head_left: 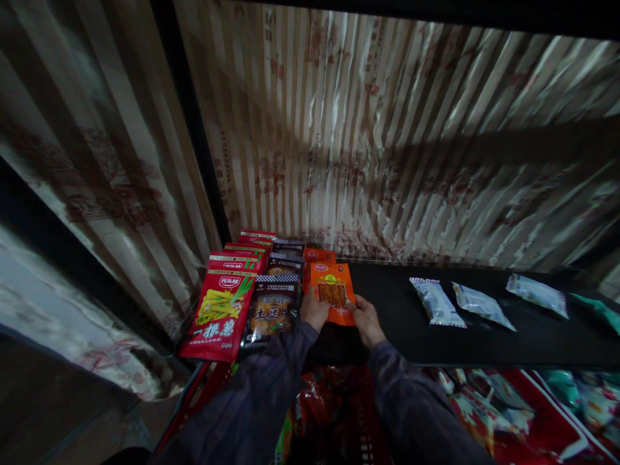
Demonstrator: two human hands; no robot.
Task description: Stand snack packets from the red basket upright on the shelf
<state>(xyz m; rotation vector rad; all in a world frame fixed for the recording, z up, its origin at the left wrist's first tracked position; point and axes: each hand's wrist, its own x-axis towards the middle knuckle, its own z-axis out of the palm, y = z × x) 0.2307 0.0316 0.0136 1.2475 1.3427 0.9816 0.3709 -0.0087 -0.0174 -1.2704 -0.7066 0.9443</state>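
An orange snack packet (332,284) with a window showing brown sticks is held upright by its lower sides, between my left hand (314,311) and my right hand (367,321). Both hands have their fingers closed on its edges. Behind it another orange packet (317,255) shows its top. Just left of my left hand stands a row of dark potato-slice packets (272,313), one behind another. Farther left is a row of red packets (223,310) with yellow snacks pictured on them. The fingertips behind the orange packet are hidden.
On the black shelf (392,303) to the right lie three white packets (436,302) and a green one (600,313) at the edge. Below, a red basket (194,394) and other packets (498,407) sit under the shelf. A patterned curtain (339,148) and a black post (194,116) stand behind.
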